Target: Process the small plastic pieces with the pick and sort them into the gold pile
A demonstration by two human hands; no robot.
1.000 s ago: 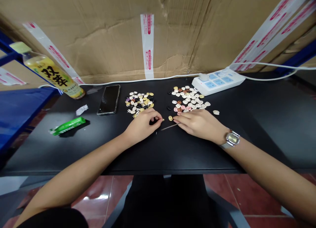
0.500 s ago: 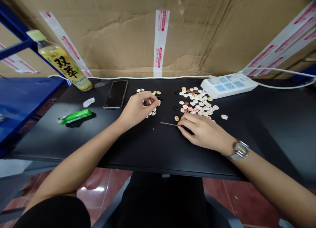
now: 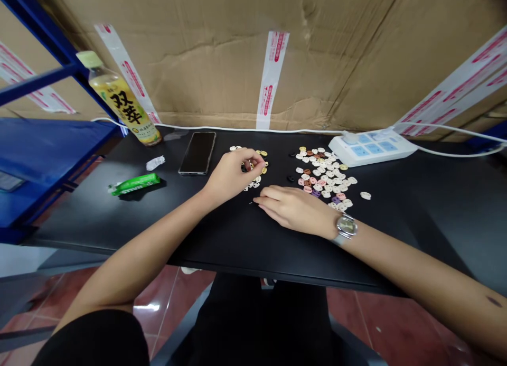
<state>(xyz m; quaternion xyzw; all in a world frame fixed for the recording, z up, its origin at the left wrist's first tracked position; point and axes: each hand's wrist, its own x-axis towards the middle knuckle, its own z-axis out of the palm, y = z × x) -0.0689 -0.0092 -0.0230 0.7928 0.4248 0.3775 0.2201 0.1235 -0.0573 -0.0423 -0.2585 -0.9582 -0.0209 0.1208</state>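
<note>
My left hand (image 3: 233, 176) hovers over the left group of small oval button-like pieces (image 3: 253, 184), thumb and forefinger curled together in a pinch. Whatever sits between those fingertips is too small to make out. Just to the right, my right hand (image 3: 295, 210) is low over the table, its fingers closed together and pointing left. Close to its fingertips lies a tiny pale speck (image 3: 251, 202). The thin metal tool is not visible now, and what the right fingers hold is hidden. A larger group of white, pink, brown and purple oval pieces (image 3: 327, 176) spreads behind the right hand.
A white power strip (image 3: 372, 147) with a cable stands at the back right. Toward the left are a phone (image 3: 197, 153), a drink bottle (image 3: 122, 107), a green wrapper (image 3: 137, 184) and crumpled paper (image 3: 156, 162). Cardboard (image 3: 222, 65) lines the back of the black table (image 3: 237, 244).
My right hand has moved left toward the left hand and the speck; the thin tool it held has gone from sight. My left hand keeps its pinch. The view has shifted slightly.
</note>
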